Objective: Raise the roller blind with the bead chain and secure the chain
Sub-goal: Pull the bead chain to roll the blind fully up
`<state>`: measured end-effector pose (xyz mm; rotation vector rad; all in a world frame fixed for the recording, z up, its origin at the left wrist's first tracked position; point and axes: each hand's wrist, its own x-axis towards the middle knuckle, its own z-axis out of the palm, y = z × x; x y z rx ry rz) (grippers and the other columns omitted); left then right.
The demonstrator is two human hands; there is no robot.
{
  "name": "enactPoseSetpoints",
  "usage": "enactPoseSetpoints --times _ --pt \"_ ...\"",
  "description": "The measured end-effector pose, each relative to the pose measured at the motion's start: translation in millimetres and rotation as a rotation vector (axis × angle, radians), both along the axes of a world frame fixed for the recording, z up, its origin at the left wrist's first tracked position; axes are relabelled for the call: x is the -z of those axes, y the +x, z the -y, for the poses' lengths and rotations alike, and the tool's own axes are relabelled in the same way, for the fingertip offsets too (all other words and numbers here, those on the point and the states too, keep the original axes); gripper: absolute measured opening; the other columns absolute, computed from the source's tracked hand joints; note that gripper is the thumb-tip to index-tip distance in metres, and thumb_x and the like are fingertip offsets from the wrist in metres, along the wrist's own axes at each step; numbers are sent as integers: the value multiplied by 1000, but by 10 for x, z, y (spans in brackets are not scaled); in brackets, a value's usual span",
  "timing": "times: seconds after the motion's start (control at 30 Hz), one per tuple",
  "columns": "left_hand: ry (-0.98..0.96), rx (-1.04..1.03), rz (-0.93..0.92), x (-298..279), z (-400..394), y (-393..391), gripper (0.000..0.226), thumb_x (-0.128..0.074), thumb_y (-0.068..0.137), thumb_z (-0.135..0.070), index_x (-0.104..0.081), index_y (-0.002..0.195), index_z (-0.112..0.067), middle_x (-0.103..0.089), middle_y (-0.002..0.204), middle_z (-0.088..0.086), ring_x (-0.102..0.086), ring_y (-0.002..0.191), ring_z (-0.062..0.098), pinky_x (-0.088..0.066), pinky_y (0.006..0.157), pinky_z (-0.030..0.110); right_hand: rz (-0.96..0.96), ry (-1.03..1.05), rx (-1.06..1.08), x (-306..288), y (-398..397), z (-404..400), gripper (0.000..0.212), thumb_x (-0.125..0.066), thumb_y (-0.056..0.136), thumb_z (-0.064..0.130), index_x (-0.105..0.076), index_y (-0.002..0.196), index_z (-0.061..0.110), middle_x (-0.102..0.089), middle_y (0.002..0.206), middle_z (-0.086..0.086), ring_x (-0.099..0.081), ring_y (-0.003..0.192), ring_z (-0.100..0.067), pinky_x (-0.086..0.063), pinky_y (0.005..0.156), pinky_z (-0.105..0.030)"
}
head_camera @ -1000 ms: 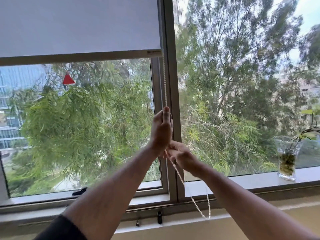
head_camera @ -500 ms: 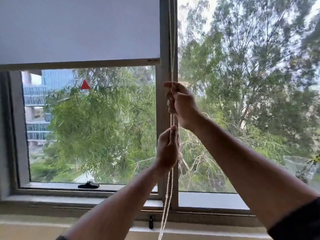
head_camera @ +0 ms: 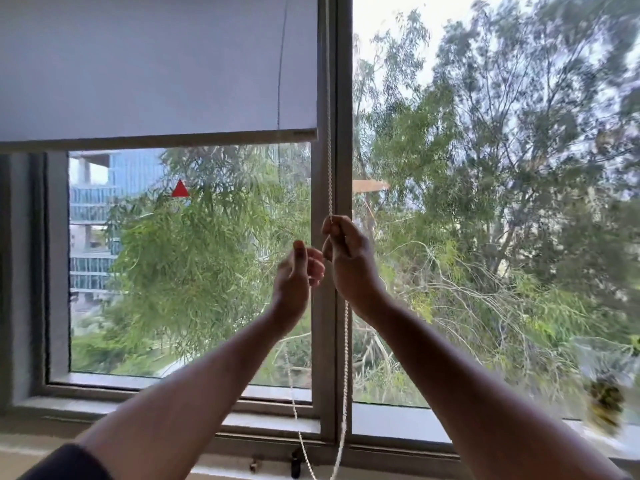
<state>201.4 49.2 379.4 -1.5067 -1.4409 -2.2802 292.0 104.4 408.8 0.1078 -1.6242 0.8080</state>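
A pale grey roller blind [head_camera: 156, 64] covers the top of the left window pane, and its bottom bar [head_camera: 156, 142] hangs above mid-height. The white bead chain [head_camera: 329, 168] runs down along the centre mullion. My right hand [head_camera: 349, 261] is closed on the chain in front of the mullion, and one strand drops from it towards the sill. My left hand [head_camera: 298, 275] is just left of it and slightly lower, with thumb and fingers apart. A second thin strand passes beside its fingers and hangs slack below.
The grey window mullion [head_camera: 343, 98] stands right behind both hands. A small dark clip [head_camera: 296, 460] sits on the lower frame under the chain. A blurred glass jar with a plant [head_camera: 604, 396] stands on the sill at far right. A red triangle sticker [head_camera: 180, 189] is on the left pane.
My right hand has come down along the chain from its higher grip. My left hand has let go of the chain, opened and risen to beside the right hand.
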Motion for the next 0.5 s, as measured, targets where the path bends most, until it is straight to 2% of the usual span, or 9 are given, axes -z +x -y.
enactPoseSetpoints --times 0.03,0.1,0.17,0.23,0.3,0.37,0.5 --pt "-10 14 -44 -149 23 8 52 -21 109 -36 -60 85 -13 -58 74 18 -53 71 24 -44 63 31 0 13 -14 38 11 -19 29 -46 105 1 -60 91 22 -59 63 16 -51 54 4 -42 52 -13" --pt "-28 68 -90 -452 60 55 48 -21 109 -34 -58 95 -7 -56 80 21 -53 73 25 -45 63 30 3 53 -23 103 11 -70 27 -45 105 1 -60 93 20 -63 68 15 -55 60 1 -46 56 -22" --pt "-38 121 -93 -765 102 119 39 -26 109 -29 -55 105 -3 -57 78 16 -55 65 21 -48 58 27 45 114 77 170 -18 -106 27 -44 106 6 -59 91 23 -54 66 11 -47 57 -6 -40 54 -30" --pt "-33 174 -56 -1061 154 186 25 -35 108 -19 -53 110 -3 -57 75 7 -55 58 14 -48 52 25 108 180 151 263 -87 -139 32 -45 105 4 -57 89 29 -49 64 10 -41 54 -2 -36 52 -23" --pt "-37 198 0 -1245 190 230 17 -43 105 -21 -53 97 -10 -47 65 1 -43 46 10 -39 42 24 145 235 187 342 -133 -160 35 -46 103 1 -56 89 32 -50 65 10 -43 53 -3 -34 50 -18" --pt "-46 140 -8 -1270 194 239 29 -45 104 -31 -46 77 -20 -38 58 -1 -32 41 11 -27 40 23 164 273 198 380 -135 -204 33 -45 104 4 -55 90 32 -50 65 12 -43 54 -3 -35 51 -18" --pt "38 61 -131 -1033 156 148 38 -35 107 -28 -35 70 -23 -31 57 3 -25 43 14 -19 40 22 255 321 254 406 -130 -294 28 -45 103 12 -56 88 33 -57 67 24 -46 56 0 -37 55 -17"
